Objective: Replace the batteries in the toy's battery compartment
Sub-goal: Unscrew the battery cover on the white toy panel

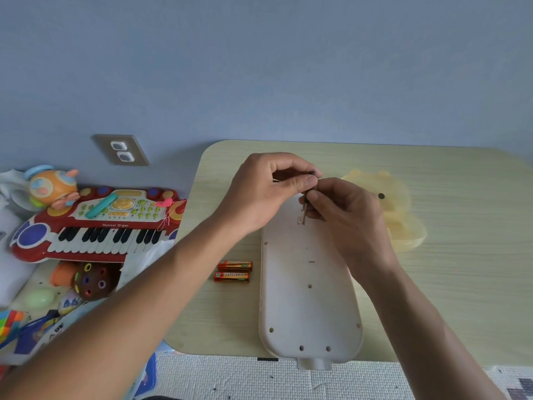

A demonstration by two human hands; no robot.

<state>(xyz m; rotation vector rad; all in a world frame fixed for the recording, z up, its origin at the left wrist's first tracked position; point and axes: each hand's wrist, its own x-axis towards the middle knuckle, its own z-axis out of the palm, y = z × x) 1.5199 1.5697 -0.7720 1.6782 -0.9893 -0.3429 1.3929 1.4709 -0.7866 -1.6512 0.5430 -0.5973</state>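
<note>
A long cream-white toy (pixel 308 284) lies back side up on the light wooden table (pixel 450 278), with several small screw holes in its flat panel. Two orange batteries (pixel 234 270) rest side by side on the table just left of it. Above the toy's far end, my left hand (pixel 268 194) pinches the dark top of a small screwdriver (pixel 305 213). My right hand (pixel 346 223) grips the thin metal shaft, whose tip points down at the panel. The battery compartment itself is hidden under my hands.
A pale yellow translucent shell (pixel 401 215) with a dark dot sits on the table behind my right hand. Left of the table lie a red toy keyboard (pixel 95 226), an orange round toy (pixel 52 187) and several other toys. A wall socket (pixel 121 150) is behind them.
</note>
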